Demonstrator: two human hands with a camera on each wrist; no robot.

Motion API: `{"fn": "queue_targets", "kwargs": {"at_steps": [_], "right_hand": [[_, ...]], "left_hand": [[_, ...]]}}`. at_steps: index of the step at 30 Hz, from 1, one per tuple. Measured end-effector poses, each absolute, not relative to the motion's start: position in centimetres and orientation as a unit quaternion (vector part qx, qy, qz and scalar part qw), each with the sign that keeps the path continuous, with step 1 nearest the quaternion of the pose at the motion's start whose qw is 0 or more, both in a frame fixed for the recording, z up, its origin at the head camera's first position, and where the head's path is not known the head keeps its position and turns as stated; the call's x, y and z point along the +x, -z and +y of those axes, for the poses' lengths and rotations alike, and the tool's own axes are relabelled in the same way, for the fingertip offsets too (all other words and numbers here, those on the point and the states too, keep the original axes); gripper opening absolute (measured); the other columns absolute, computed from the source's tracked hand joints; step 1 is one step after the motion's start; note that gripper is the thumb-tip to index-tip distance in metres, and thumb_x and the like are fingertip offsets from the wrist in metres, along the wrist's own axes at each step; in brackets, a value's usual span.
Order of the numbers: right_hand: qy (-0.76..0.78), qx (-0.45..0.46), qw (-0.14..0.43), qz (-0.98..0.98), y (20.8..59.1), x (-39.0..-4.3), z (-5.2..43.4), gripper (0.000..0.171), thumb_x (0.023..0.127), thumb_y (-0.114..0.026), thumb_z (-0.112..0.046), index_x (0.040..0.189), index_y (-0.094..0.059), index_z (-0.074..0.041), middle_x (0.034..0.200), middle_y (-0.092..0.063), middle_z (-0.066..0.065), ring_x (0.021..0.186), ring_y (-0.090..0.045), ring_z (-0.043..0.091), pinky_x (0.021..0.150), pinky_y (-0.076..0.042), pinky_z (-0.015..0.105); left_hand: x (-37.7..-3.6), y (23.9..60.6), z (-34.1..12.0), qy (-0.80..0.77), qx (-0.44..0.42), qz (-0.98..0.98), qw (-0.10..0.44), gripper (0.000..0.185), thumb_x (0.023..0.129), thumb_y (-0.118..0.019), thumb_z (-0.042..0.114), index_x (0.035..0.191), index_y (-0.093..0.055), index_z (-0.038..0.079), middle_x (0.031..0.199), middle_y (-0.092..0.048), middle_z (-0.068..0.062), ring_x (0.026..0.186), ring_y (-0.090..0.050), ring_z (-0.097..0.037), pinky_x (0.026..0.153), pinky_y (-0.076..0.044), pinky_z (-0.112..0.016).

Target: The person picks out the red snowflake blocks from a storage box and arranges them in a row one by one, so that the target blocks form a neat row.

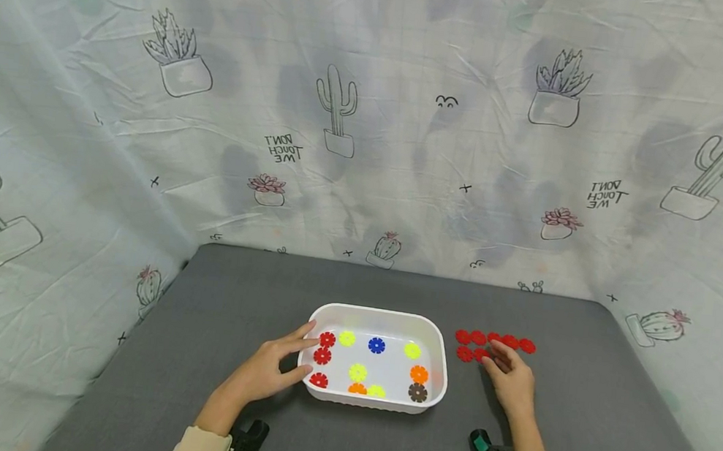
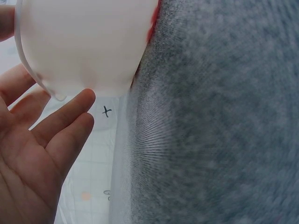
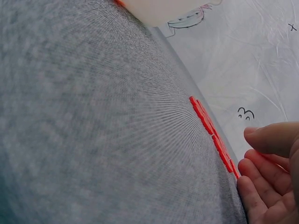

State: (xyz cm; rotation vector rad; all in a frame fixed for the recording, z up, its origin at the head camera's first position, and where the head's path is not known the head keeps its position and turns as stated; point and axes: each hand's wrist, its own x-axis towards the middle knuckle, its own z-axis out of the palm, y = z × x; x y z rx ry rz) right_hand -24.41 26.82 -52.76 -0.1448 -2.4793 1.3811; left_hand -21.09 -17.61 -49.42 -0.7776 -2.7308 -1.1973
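A white plastic tray (image 1: 369,401) stands on the grey table, with red, yellow, blue, orange and brown notched plastic discs inside. My left hand (image 1: 270,366) holds its left end, the thumb and some fingertips over the rim; in the left wrist view two fingers press on the outer wall (image 2: 84,51). To the right of the tray, red notched discs (image 1: 510,341) lie flat in two rows. My right hand (image 1: 509,381) hovers at the near row, fingertips by a red disc (image 1: 480,355). Its thumb and fingers stand apart with nothing visible between them in the right wrist view.
The grey table (image 1: 250,280) ends at a patterned cloth wall (image 1: 370,145) behind, and similar cloth hangs on both sides. Black wrist straps (image 1: 490,448) sit on both forearms. A blue disc (image 1: 377,345) lies near the tray's far wall.
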Motion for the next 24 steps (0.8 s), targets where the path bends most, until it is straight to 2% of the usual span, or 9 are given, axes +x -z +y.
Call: {"fn": "queue_targets", "kwargs": {"at_steps": [2, 4, 9, 14, 24], "right_hand": [[-0.493, -0.044, 0.154, -0.855, 52.6, -24.3, 26.8, 0.046, 0.086, -0.07, -0.014, 0.127, -0.057, 0.002, 0.126, -0.059, 0.023, 0.094, -0.046, -0.02, 0.079, -0.037, -0.004], [-0.504, -0.04, 0.156, -0.849, 52.5, -24.3, 26.7, 0.046, 0.086, -0.07, -0.014, 0.127, -0.057, 0.002, 0.127, -0.059, 0.023, 0.093, -0.044, -0.023, 0.08, -0.037, -0.003], [-0.525, -0.027, 0.164, -0.835, 51.8, -24.1, 26.4, 0.046, 0.087, -0.069, -0.015, 0.128, -0.056, 0.001, 0.128, -0.058, 0.022, 0.099, -0.049, -0.017, 0.081, -0.04, 0.0], [-0.55, 0.01, 0.174, -0.817, 51.0, -24.3, 25.7, 0.047, 0.086, -0.069, -0.011, 0.129, -0.054, 0.004, 0.127, -0.057, 0.025, 0.103, -0.053, -0.012, 0.085, -0.043, 0.004], [-0.551, 0.073, 0.163, -0.815, 47.0, -22.8, 22.6, 0.048, 0.085, -0.067, -0.001, 0.13, -0.052, 0.007, 0.129, -0.054, 0.029, 0.1, -0.049, -0.017, 0.087, -0.041, 0.004]], "left_hand": [[-21.1, 49.4, -17.6, 0.387, -0.254, -0.886, 0.03, 0.051, 0.089, -0.063, 0.036, 0.132, -0.057, 0.01, 0.151, -0.037, -0.005, 0.136, -0.04, -0.024, 0.103, -0.039, -0.054], [-21.1, 49.5, -17.6, 0.386, -0.253, -0.886, 0.031, 0.051, 0.088, -0.063, 0.036, 0.132, -0.057, 0.01, 0.151, -0.037, -0.005, 0.136, -0.04, -0.024, 0.103, -0.039, -0.054], [-21.0, 49.5, -17.6, 0.387, -0.253, -0.886, 0.033, 0.049, 0.088, -0.065, 0.031, 0.132, -0.058, 0.01, 0.151, -0.037, -0.004, 0.135, -0.041, -0.024, 0.103, -0.039, -0.054], [-21.0, 49.5, -17.6, 0.387, -0.259, -0.884, 0.036, 0.049, 0.088, -0.066, 0.028, 0.131, -0.058, 0.008, 0.151, -0.037, -0.007, 0.135, -0.041, -0.026, 0.102, -0.039, -0.055], [-21.1, 49.5, -17.7, 0.388, -0.261, -0.884, 0.033, 0.051, 0.088, -0.064, 0.034, 0.132, -0.057, 0.009, 0.152, -0.036, -0.004, 0.135, -0.04, -0.028, 0.101, -0.039, -0.056]]}}
